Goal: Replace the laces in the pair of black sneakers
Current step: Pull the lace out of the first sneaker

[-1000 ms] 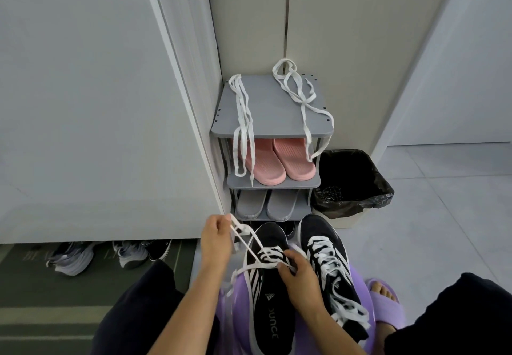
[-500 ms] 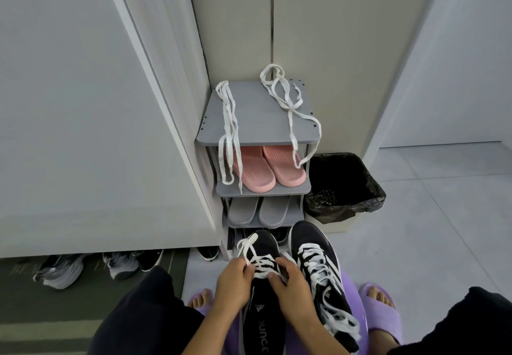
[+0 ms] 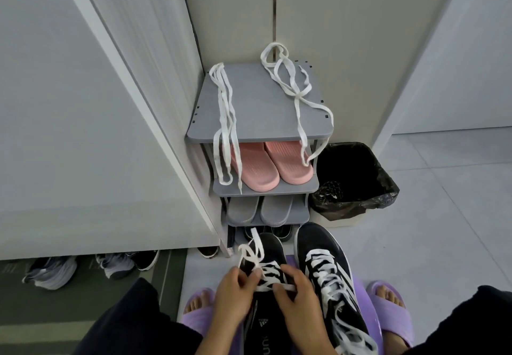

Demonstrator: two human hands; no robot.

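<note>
- Head view: black sneaker with white stripes (image 3: 270,246) is laid on round purple plastic stool (image 3: 361,292), between the knees; second black sneaker (image 3: 321,246) is set just beside it, laced.
- Flat white lace (image 3: 267,271) of the first sneaker is pinched by left hand (image 3: 235,296) and right hand (image 3: 297,298), fingers curled.
- Two loose white laces (image 3: 224,111) are draped over grey plastic shoe rack (image 3: 260,122).

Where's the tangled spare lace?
Head view: the tangled white lace lies atop the grey shoe rack, right side, one end dangling beside the pink slippers.
</note>
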